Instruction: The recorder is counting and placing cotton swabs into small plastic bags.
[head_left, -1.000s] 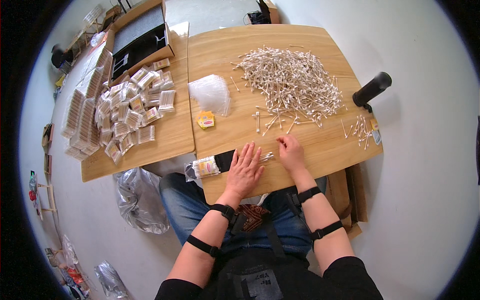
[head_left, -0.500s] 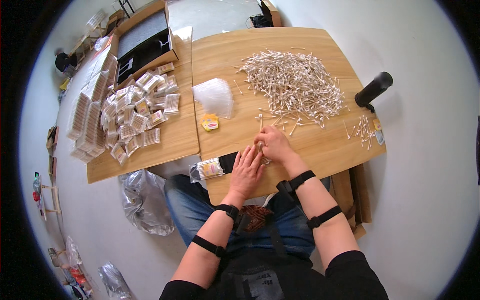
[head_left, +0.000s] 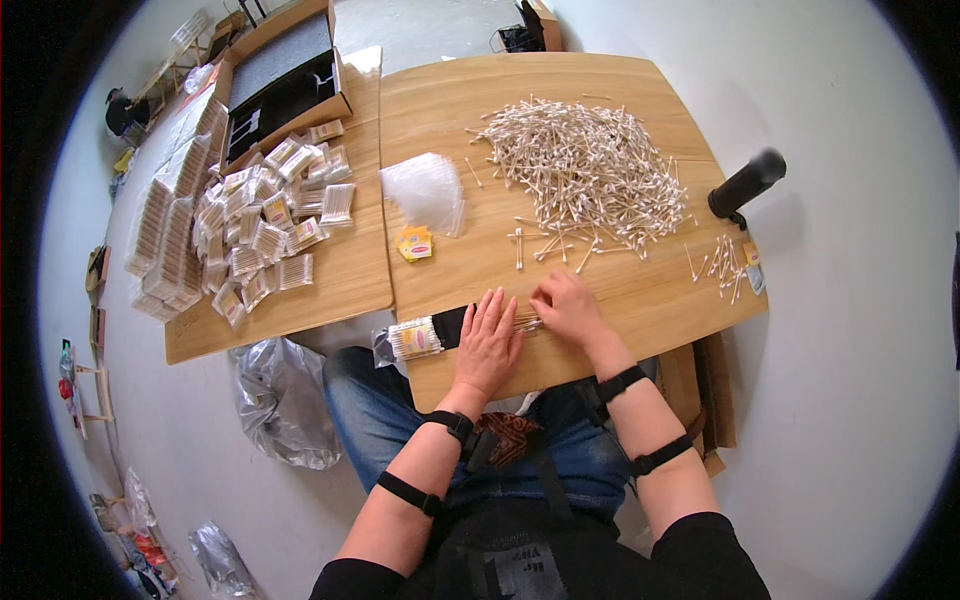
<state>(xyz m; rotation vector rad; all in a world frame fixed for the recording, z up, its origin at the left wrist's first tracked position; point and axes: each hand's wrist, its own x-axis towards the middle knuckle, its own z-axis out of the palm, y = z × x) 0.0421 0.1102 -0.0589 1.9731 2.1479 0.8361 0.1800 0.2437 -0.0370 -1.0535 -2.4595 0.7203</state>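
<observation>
My left hand (head_left: 487, 343) lies flat with its fingers stretched out, over the right part of a black strip (head_left: 450, 326) on the table. At that strip's left end is a clear bag of cotton swabs (head_left: 416, 338) with a yellow label. A few loose cotton swabs (head_left: 526, 322) stick out between my two hands. My right hand (head_left: 567, 308) is closed, its fingertips down beside the ends of these swabs; what they pinch is hidden. Beyond the hands is a large heap of cotton swabs (head_left: 590, 175), with a few stray ones at its near edge.
A fan of clear plastic bags (head_left: 428, 192) and yellow cards (head_left: 415, 244) lie left of the heap. Filled swab packs (head_left: 270, 220) pile up on the left table by an open cardboard box (head_left: 290, 110). A black cylinder (head_left: 745, 183) stands at the right edge. Someone sits far left.
My right hand has moved right and slightly nearer, away from my left fingers, exposing the swabs between them. My left hand stays flat in nearly the same place. The whole view has shifted slightly.
</observation>
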